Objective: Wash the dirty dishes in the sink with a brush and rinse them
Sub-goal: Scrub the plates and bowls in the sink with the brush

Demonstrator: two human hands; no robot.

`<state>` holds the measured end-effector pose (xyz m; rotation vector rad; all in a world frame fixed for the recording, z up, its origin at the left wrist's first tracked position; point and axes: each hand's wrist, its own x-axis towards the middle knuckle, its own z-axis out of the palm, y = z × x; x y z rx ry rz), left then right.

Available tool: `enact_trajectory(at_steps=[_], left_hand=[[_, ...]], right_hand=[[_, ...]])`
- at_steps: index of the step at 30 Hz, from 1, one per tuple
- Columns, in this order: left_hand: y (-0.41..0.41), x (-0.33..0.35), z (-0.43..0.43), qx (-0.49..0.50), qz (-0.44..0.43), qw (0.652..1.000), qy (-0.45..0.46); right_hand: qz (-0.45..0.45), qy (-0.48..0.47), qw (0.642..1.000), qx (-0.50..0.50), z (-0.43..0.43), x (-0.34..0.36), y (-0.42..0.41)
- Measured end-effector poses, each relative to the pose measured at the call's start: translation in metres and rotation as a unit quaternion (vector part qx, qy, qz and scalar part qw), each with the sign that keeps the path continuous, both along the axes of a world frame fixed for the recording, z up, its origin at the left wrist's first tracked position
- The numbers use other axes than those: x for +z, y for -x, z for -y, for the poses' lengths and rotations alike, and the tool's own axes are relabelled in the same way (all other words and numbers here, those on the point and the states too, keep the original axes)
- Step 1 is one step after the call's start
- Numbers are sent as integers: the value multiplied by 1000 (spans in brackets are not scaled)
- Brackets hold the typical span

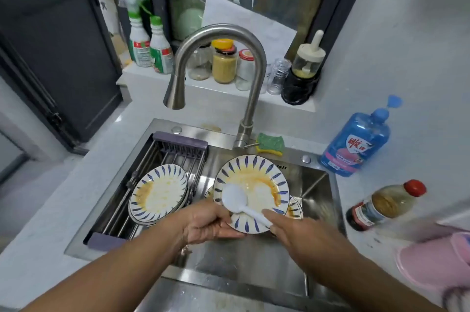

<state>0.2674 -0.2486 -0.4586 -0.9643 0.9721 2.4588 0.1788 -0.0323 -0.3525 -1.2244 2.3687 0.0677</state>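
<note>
Head view: grips a dirty plate (256,179) by its near rim with the left hand (203,222), thumb on top and fingers curled beneath. Holds it tilted above the sink (318,184), over the right half. Clamps the right hand (300,235) round the handle of a white brush (235,197), head pressed on the plate's lower left, where orange sauce smears the face. Leaves two or so more sauced plates (160,192) leaning in the rack (178,144) at the sink's left, and others (295,207) stacked right under the held one.

Risks, as judged: could lose the plate from a one-hand rim grip once scrubbing pushes down on it, dropping it onto the stack below and chipping both. Could merely smear the sauce, with no water seen at the faucet (254,98) (spout aimed left of the plate anyway). Could flick sauce onto the counter near the detergent bottle (356,144) with a hard stroke.

Hidden or unclear: cannot see bristles, brush back facing up. Cannot count the plates beneath. Cannot see right fingertips behind the hand's back, nor left fingers under the rim. Cannot identify the blurred pink item at the right edge.
</note>
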Motion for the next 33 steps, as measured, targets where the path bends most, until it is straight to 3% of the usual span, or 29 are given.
enact_trajectory(at_steps=[7,12,17,21,24,33], left_hand=[[-17,15,2,46,-51,998,12],[-12,24,-17,-19,-40,999,25],[-16,16,-15,4,-42,999,13],[-22,15,-15,-2,-60,998,8],[-22,19,-34,-36,-60,998,-4],[-14,9,-47,14,-92,994,-60]], right_hand=[[-102,-54,992,-46,-32,15,10],[-79,1,995,-63,-5,15,12],[-50,-57,997,-16,-31,8,-18],[-94,-99,987,-80,-61,8,-8],[-121,-50,986,-106,-45,8,6],[47,27,998,-44,-37,-16,-9]])
